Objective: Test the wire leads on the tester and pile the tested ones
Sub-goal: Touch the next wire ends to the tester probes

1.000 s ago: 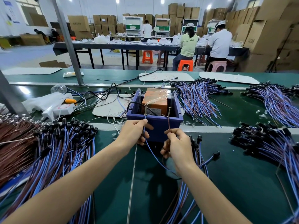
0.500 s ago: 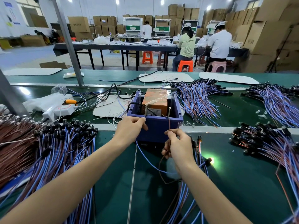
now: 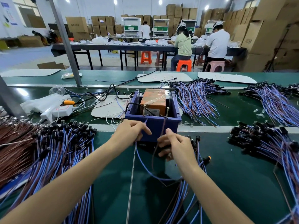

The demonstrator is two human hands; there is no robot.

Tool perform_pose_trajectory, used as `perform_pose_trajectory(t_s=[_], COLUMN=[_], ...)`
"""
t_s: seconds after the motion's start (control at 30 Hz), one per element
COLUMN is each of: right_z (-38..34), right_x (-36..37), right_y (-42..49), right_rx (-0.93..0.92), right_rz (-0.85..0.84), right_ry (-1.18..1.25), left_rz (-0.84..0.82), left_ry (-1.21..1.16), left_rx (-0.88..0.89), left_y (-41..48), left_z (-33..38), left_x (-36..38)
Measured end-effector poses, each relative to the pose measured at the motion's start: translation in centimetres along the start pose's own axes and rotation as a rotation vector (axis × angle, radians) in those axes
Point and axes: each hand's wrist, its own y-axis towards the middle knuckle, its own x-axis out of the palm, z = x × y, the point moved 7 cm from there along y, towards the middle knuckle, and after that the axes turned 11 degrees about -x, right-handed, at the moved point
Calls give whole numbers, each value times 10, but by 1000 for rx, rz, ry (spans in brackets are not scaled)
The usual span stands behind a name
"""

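Note:
The tester is a blue box (image 3: 153, 125) with an orange block (image 3: 153, 98) inside and two upright screws (image 3: 167, 111) at its near rim. My left hand (image 3: 129, 133) pinches the blue wire (image 3: 142, 162) of one lead just below the left screw. My right hand (image 3: 176, 145) pinches the brown wire (image 3: 153, 152) of the same lead below the right screw. The lead's lamp head (image 3: 207, 158) glows faintly orange to the right of my right hand. A heap of leads (image 3: 53, 147) lies at my left, and another bundle (image 3: 186, 196) lies under my right forearm.
More lead piles lie at right (image 3: 265, 143), far right (image 3: 273, 101) and behind the tester (image 3: 195, 97). A white power strip (image 3: 55, 110) and white boards (image 3: 108, 105) sit left of the tester. A metal post (image 3: 64, 41) stands at back left. People sit at a far table (image 3: 129, 46).
Both hands have dropped slightly from the screws, drawing the wire ends down. The lamp head flashed bright half a second ago and now glows only dimly.

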Motion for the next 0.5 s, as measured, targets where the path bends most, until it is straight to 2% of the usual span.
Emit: perform_pose_trajectory(t_s=[0.07,0.1,0.17,0.23,0.33,0.43,0.5], right_z=[-7,-12,-21,-9,26,34,28], right_x=[-30,-56,-108,-136,-132,-129,-128], right_y=[3,9,19,19,11,12,14], right_rx=[-23,-53,-37,130,268,217,176], right_rz=[15,63,125,42,-79,3,44], right_ry=[-172,-365,-865,-1101,-956,-864,-841], left_rz=[-306,-422,-529,-522,-445,-397,-300], left_ry=[-55,-53,-47,-71,-1,159,333], left_rx=[17,28,59,45,42,63,115], left_y=[-14,-22,-34,-41,-46,-52,-53], left_z=[-7,-13,-22,-28,-28,-29,-32], left_x=[9,9,3,-3,-1,5,-3])
